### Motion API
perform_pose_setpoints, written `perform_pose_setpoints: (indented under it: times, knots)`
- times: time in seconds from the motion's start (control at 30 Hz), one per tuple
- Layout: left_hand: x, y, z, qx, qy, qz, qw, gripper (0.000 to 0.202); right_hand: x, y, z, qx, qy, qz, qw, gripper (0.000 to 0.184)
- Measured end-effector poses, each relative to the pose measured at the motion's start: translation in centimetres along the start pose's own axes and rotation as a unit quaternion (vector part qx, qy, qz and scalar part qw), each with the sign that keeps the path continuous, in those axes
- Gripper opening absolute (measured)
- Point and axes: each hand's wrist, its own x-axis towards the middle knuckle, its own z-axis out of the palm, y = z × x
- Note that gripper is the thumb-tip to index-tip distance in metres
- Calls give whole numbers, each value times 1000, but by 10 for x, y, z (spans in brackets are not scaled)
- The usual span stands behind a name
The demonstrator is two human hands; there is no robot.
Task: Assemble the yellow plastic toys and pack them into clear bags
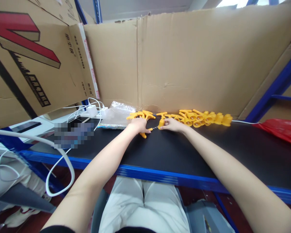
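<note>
My left hand is closed around a yellow T-handled corkscrew, whose thin metal spiral points right. In my right hand, the fingers pinch a small yellow cap-like piece at the tip of that spiral. I cannot tell whether the two parts touch. Just behind my left hand lie several loose yellow T-handles. Beyond my right hand, yellow bell-shaped pieces and more handles form a heap, ending at the right in upright-looking yellow cups.
A clear plastic bag lies left of my hands, near white chargers and cables. A red plastic bag is at the right. Cardboard stands behind the black tabletop, which has a blue front edge.
</note>
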Motion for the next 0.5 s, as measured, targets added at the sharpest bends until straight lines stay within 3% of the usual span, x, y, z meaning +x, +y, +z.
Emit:
perform_pose_setpoints:
  times: [0.1, 0.2, 0.27, 0.37, 0.5]
  knots:
    - [-4, 1, -4, -11, -79, -22, 997, 34, -1, 1, 0, 46, -19, 4, 999, 29]
    - [-5, 2, -6, -19, -103, -20, 994, 37, -2, 7, 6, 116, -26, -7, 993, 25]
    - [-5, 1, -8, -20, -120, -16, 992, 37, -3, 13, 12, 136, 0, -20, 990, 25]
    - [-2, -2, -9, -42, -161, -6, 986, 38, -4, 20, 18, 106, 47, -35, 993, 32]
    - [3, -10, -7, -86, -189, -5, 978, 41, -9, 13, 12, -8, 49, -39, 998, 26]
